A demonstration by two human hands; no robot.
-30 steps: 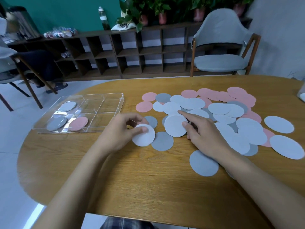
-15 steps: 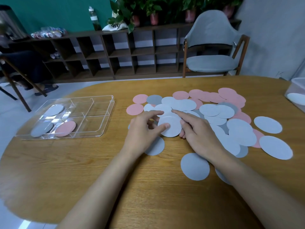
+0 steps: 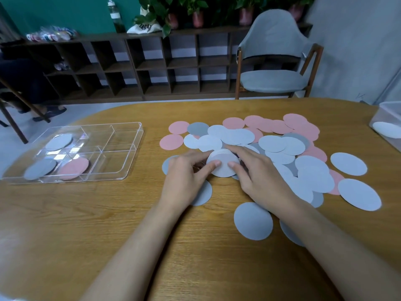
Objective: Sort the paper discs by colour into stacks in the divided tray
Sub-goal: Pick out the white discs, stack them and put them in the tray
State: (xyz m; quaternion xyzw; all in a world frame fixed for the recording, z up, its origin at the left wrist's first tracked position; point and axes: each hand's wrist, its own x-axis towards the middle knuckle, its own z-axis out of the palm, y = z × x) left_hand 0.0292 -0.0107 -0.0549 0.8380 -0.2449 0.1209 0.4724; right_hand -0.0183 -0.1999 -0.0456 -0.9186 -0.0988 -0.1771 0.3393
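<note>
Head view looks down on a wooden tabletop (image 3: 108,235), with a grey chair (image 3: 273,81) and a dark shelf unit (image 3: 165,64) beyond its far edge. Across the right half lies a loose spread of paper discs (image 3: 312,170) in pink, white and grey, many overlapping, some lying alone nearer the front. On the left sits the clear divided tray (image 3: 135,148), well apart from the spread. Both bare hands meet at the near left edge of the spread. The left hand (image 3: 184,179) and right hand (image 3: 260,177) share one grip: thumbs on the near face and fingers curled over the far rim of a small white stack (image 3: 222,168), tilted up off the tabletop. A clear container (image 3: 388,118) with a white disc inside is cut off at the right edge. Inside the tray, three separate compartments each hold discs: a grey disc (image 3: 40,169) at the near left, a pink disc (image 3: 74,168) just beside it, and a white disc (image 3: 59,141) behind them.
</note>
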